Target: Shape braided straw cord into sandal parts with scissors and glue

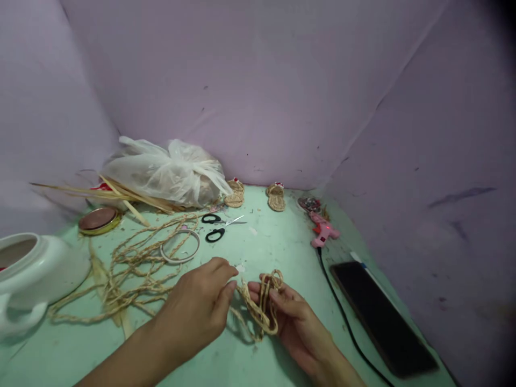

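Observation:
My right hand [296, 325] holds a small looped bundle of braided straw cord [264, 309], with the thumb pressed over the loops. To its left, my left hand [201, 295] has thumb and fingertips pinched together, where a strand of the bundle runs up to them. A loose tangle of the same cord [121, 269] spreads over the table left of my left hand. A roll of white tape [197, 248] lies on that tangle. Beyond my hands rest black-handled scissors [217, 219] with the blades apart.
Two tiny woven sandals [276, 200] stand by the back wall. A tied white plastic bag [165, 172], straw strips [137, 196], a round tin [99, 220] and a white teapot [60, 269] are at left. A pink glue gun [322, 231], its black cable [342, 312] and a phone [382, 320] lie right.

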A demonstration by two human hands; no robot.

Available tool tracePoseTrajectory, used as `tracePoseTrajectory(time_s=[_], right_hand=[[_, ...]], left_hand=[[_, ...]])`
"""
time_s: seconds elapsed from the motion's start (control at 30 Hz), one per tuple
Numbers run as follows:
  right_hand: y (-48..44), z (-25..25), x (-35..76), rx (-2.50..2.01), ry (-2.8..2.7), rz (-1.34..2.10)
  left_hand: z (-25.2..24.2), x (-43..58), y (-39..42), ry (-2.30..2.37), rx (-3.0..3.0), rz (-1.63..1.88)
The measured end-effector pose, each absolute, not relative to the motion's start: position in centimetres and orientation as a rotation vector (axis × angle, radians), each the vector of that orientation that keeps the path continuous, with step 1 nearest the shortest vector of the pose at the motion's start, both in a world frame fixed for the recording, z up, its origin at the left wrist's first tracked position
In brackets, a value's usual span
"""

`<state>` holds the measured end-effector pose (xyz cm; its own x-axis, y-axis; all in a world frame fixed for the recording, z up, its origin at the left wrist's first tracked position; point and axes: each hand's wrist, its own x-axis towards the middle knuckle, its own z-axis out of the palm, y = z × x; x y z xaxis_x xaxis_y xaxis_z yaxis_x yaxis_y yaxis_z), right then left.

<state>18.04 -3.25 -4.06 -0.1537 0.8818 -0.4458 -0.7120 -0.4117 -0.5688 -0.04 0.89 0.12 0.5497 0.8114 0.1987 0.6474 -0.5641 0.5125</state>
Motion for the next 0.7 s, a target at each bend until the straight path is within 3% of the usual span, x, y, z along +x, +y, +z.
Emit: tracePoseTrajectory(time_s=[0.1, 0.37, 0.47, 0.57, 0.7], right_hand=[[-3.3, -4.2, 18.3, -0.869, -0.232, 1.761], [-3.7, -4.4, 17.7, -0.804, -0.221, 1.786], [-3.8, -4.5, 17.8, -0.933, -0.260, 1.699], [-4.0, -4.5, 17.6, -1.061, -0.381, 1.698], [-5.0, -4.6, 16.2, -1.129, -0.925, 1.779]], left_hand=[[-0.5, 0.1, 1.0, 1.238, 2.296, 0.279], [-1.6, 1.1, 1.3, 1.151, 2.158, 0.243], [-1.4, 0.4, 2.6, 1.266, 1.931, 0.455], [0.4, -1.5, 4.4, 1.419, 1.470, 0.910], [4.4, -5.9, 6.2, 1.173, 0.916, 1.510]])
